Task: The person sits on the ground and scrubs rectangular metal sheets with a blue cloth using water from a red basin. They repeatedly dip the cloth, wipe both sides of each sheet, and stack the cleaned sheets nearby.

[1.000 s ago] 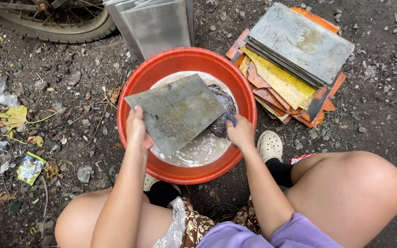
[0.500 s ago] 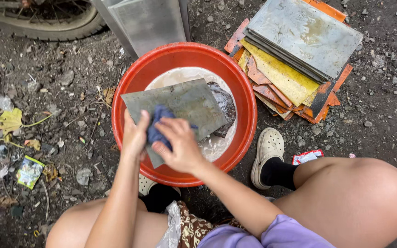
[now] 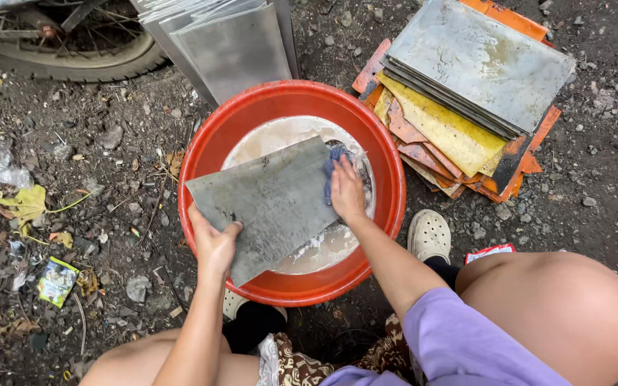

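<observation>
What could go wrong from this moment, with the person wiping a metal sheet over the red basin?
1. The left hand pinches the grey metal sheet by one bare corner; wet, it might slip or its edge might cut.
2. The right hand presses a blue cloth at the sheet's far edge, so fingers could slide onto that edge.
3. The sheet is tilted across the red basin of cloudy water; a hard push might slosh it out.

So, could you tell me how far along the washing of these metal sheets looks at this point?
Done: grey sheets leaning upright behind the basin look clean. In hand: the left hand steadies a grey rectangular metal sheet over the round red plastic basin of cloudy water, while the right hand presses a blue cloth on it. Left: a stained stack of grey, yellow and orange sheets.
</observation>
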